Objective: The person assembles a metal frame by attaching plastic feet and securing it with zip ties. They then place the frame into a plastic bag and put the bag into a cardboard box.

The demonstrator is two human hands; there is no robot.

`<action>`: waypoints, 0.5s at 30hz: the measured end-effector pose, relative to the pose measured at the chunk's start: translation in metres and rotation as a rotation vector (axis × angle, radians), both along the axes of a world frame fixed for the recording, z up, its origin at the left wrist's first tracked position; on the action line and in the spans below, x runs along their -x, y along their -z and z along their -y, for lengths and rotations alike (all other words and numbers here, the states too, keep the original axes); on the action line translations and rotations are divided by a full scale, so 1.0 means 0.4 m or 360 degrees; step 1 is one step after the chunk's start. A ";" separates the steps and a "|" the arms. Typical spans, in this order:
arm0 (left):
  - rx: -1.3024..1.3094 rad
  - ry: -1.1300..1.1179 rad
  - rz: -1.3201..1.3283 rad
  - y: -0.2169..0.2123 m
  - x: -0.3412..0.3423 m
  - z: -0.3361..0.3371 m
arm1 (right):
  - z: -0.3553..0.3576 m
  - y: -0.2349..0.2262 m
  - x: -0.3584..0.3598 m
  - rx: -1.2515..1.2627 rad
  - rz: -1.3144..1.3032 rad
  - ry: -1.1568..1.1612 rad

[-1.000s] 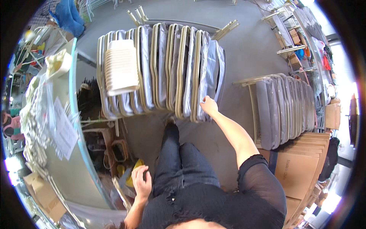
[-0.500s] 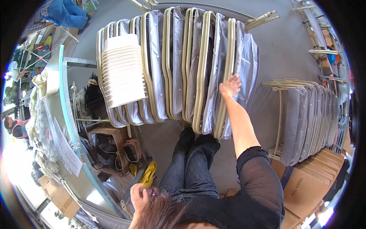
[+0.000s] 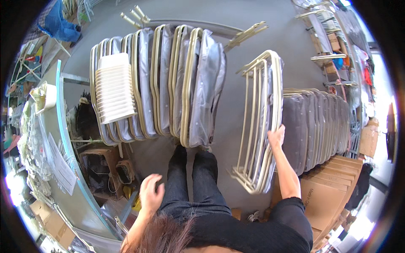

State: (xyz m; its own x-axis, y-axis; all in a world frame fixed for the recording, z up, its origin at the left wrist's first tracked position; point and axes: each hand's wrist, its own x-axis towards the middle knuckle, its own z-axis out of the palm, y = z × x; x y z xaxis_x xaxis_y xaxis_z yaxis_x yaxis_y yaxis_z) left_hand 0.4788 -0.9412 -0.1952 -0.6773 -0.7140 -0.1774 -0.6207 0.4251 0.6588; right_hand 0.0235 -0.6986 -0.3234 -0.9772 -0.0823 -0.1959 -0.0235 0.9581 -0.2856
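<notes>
My right hand (image 3: 276,137) is closed around the edge of a folded tube frame (image 3: 254,122) of cream metal with grey fabric. It stands apart from the row, upright on the floor or just above it; I cannot tell which. Right beside it is a stack of similar grey-covered frames (image 3: 310,130). In front of me a row of such frames (image 3: 162,84) leans together, and a stack of white plastic trays (image 3: 114,90) rests on its left part. My left hand (image 3: 151,195) hovers near my left thigh, fingers apart and holding nothing.
A steel table with a blue edge (image 3: 64,114) runs along the left. Below it are a brown box (image 3: 99,168) and loose items. Cardboard boxes (image 3: 325,194) stand at the lower right. Shelving (image 3: 331,55) lines the far right. A person in blue jeans (image 3: 61,25) is at the far left.
My right hand has taken the rightmost frame out of the row and carried it right, beside the other stack. My left hand has risen slightly, and my view has shifted right.
</notes>
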 end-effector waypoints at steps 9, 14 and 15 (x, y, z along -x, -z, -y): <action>0.1168 0.1718 -0.0665 -0.255 0.719 -0.189 | -0.242 -0.628 -0.202 0.0065 0.0271 -0.0643; 0.0820 0.2017 -0.0398 -0.433 0.745 -0.173 | -0.199 -0.854 -0.240 0.0038 0.0072 -0.1355; 0.0615 0.2068 -0.0279 -0.477 0.727 -0.164 | -0.193 -0.881 -0.239 0.0018 0.0024 -0.1463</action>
